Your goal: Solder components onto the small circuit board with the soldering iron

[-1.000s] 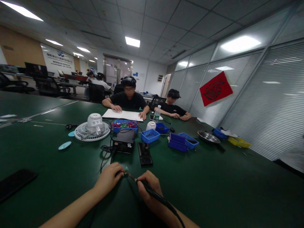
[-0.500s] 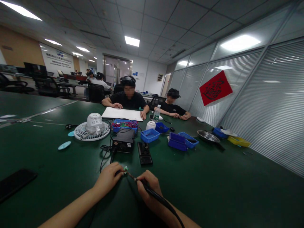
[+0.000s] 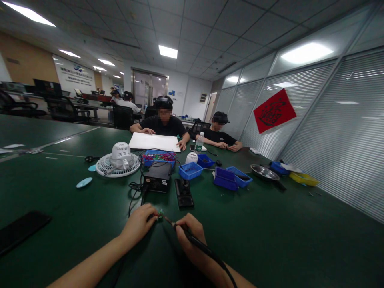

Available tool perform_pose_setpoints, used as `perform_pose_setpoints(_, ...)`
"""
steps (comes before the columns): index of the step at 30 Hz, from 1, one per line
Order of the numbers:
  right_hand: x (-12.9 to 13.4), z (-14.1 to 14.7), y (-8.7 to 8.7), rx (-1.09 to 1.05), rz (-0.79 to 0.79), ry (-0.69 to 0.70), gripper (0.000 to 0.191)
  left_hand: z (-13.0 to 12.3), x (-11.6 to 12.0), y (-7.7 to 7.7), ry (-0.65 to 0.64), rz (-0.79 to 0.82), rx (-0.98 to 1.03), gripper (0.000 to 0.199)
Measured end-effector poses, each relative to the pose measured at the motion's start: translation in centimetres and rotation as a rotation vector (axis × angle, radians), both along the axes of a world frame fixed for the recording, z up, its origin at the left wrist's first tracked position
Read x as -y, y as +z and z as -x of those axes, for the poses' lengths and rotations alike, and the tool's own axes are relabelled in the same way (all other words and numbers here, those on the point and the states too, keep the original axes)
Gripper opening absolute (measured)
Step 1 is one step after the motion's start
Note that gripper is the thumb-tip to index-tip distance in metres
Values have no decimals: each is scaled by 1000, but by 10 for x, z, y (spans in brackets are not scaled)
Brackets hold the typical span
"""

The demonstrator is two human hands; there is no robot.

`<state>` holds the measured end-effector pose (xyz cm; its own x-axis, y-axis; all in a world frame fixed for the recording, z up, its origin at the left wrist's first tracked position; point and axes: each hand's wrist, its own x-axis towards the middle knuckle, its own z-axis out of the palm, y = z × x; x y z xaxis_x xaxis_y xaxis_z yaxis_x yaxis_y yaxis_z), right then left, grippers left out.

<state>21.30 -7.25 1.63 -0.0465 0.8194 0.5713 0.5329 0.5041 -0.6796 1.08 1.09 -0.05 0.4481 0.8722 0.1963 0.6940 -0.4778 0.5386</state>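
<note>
Between the fingertips of my left hand is a small green circuit board, held just above the green table. My right hand grips a black soldering iron like a pen, its tip pointing left, close to the board; whether they touch is too small to tell. Behind my hands stands a black soldering station with coiled cables, and right of it a black iron stand.
A white fan part and blue tray of coloured wires lie beyond. Rightward are blue trays, a metal bowl and a yellow tray. A black phone lies left. Two people sit across the table.
The whole view has shifted slightly. The iron's tip shows a little more apart from the board than before. Both hands keep their holds.
</note>
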Motion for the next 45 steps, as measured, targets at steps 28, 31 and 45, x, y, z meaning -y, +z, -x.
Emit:
perform_pose_setpoints(28,-1,3,-2,-7,-9,-28,12,2,-1,-1,-5,10,14,15)
perform_pose_setpoints(31,0,5,-1,-15,-18,-31,12,2,-1,-2,-16,6,11,16)
perform_pose_setpoints(45,-2,5,2,43,-6,-20,11,1,0,-1,-26,-15,0,16)
